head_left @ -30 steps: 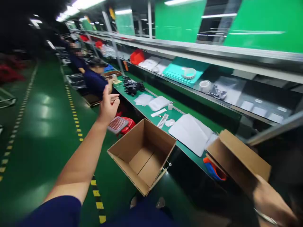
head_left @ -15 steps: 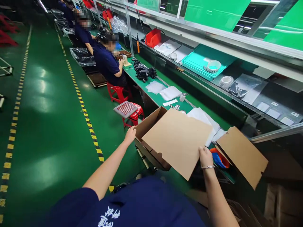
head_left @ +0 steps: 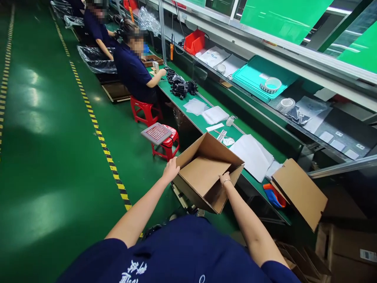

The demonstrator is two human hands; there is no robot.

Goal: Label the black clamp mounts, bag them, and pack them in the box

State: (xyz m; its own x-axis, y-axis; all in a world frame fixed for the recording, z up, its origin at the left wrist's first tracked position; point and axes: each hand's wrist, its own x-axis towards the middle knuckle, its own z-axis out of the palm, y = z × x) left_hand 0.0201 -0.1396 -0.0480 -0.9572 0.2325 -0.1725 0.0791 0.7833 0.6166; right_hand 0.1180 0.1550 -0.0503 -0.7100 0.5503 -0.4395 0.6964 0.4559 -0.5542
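Note:
An open cardboard box stands in front of me beside the workbench. My left hand grips the upper edge of its left wall, fingers closed over the rim. Inside the box, tilted, lies a flat cardboard sheet. My right hand reaches into the box and pinches the right corner of that sheet. The sheet's lower edge and the box floor beneath it are hidden.
A green workbench carries white sheets and black parts. More cardboard sheets lean at the right near a blue-orange bin. A red stool holds a grey pad. Co-workers sit further along.
The cardboard sheet, held above the box before, has gone down inside it. My right hand has moved left and into the box with it. My left hand keeps hold of the rim.

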